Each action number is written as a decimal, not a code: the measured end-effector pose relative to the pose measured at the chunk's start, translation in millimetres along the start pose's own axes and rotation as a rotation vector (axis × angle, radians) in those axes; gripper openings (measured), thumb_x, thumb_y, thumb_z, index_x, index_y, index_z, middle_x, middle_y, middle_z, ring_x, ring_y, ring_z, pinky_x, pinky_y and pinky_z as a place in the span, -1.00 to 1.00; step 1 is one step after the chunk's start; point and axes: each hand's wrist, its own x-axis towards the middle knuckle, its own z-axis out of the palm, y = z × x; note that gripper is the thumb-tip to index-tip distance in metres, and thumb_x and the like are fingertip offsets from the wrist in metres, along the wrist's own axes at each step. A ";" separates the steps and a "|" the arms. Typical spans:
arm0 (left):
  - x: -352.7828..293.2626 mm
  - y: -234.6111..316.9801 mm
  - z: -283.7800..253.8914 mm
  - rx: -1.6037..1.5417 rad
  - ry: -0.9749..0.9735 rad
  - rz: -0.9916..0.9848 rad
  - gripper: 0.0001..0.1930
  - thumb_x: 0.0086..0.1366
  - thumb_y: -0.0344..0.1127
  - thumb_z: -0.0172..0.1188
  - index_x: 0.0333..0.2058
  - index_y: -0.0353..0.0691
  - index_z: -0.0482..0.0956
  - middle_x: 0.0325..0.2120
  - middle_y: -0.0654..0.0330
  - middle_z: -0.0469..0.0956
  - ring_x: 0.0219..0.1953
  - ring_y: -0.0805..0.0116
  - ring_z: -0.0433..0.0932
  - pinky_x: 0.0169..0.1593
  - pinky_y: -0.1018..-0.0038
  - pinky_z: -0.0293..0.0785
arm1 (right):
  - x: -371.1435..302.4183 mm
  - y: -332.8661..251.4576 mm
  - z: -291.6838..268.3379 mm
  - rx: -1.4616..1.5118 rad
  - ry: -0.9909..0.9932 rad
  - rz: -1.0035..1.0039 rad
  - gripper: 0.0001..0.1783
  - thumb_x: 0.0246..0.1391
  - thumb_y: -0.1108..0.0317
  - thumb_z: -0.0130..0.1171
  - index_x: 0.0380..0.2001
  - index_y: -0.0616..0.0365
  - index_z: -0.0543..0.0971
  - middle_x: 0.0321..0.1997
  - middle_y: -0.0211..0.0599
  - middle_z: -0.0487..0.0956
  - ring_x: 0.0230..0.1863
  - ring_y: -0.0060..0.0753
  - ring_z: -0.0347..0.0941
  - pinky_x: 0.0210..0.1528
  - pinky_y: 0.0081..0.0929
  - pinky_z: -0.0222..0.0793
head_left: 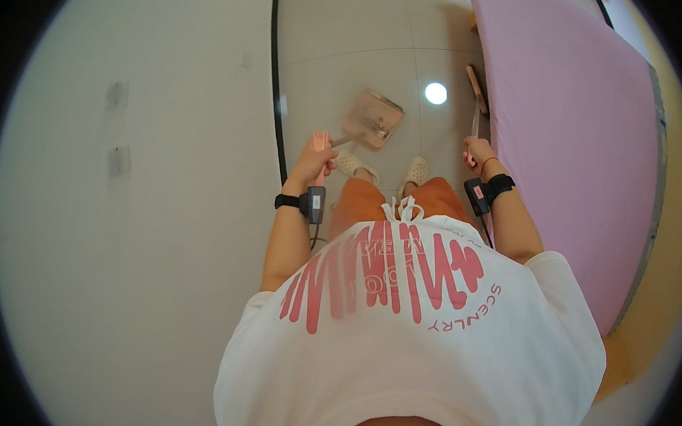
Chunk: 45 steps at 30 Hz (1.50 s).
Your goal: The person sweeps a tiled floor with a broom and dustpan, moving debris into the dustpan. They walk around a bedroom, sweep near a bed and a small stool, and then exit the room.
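Observation:
My left hand [310, 163] is closed around the pink handle of a long-handled dustpan [386, 107], whose pan is out over the floor in front of my feet. Some dark debris shows in the pan. My right hand [477, 153] is wrapped round the stick of a broom [476, 88]. Its narrow pink head is low beside the pink-covered edge on the right, and the bristles are hard to make out. Pan and broom head are apart.
A pale wall [166, 205] runs along my left, with a black strip [279, 81] at its foot. On the right stands a bed-like surface under a pink sheet [572, 147]. My cream clogs [415, 173] stand on the beige tiled floor [349, 23], which reflects a bright light.

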 end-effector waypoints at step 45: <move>94.5 25.8 42.5 0.106 -0.105 -0.215 -0.60 0.04 -0.39 0.14 -0.11 -0.16 0.26 -0.39 0.26 0.33 -0.64 0.50 0.37 -0.68 0.67 0.18 | 9.7 21.6 -32.5 0.032 -0.247 0.418 -0.79 -0.01 0.30 0.01 -0.63 -0.05 0.24 -0.77 -0.56 0.27 -0.83 -0.75 0.13 -0.87 -0.81 -0.03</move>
